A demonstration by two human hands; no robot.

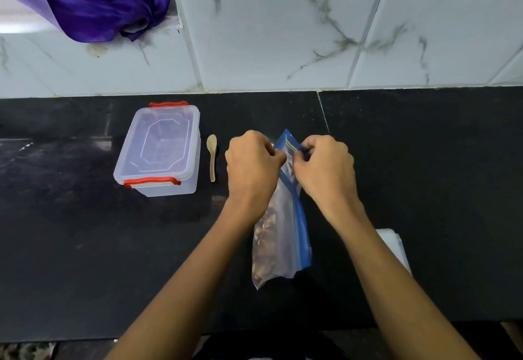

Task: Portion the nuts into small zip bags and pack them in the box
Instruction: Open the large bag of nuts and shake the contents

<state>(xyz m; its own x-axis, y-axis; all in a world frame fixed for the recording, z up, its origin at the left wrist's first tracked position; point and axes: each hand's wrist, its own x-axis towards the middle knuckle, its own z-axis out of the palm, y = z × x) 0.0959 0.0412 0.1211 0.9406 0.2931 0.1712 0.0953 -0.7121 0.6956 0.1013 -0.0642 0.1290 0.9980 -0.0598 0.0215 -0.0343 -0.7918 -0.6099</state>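
Blue-edged plastic is pinched at the bag's [283, 235] zip top by the curled fingers of the left hand [252, 167] and right hand [325, 171]. Nuts [264, 238] fill it on the black counter [70, 246]. Left lie a spoon [212, 157] and a lidded clear box [161, 150].

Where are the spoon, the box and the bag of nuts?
spoon [212, 161], head view, on its handle.
box [162, 144], head view, on its clear lid.
bag of nuts [278, 240], head view, on its clear lower part.

Blue-edged clear bag [283, 235], red-latched clear box [161, 150], black counter [85, 246], grey-veined white tiles [283, 34], purple cloth [104, 0].
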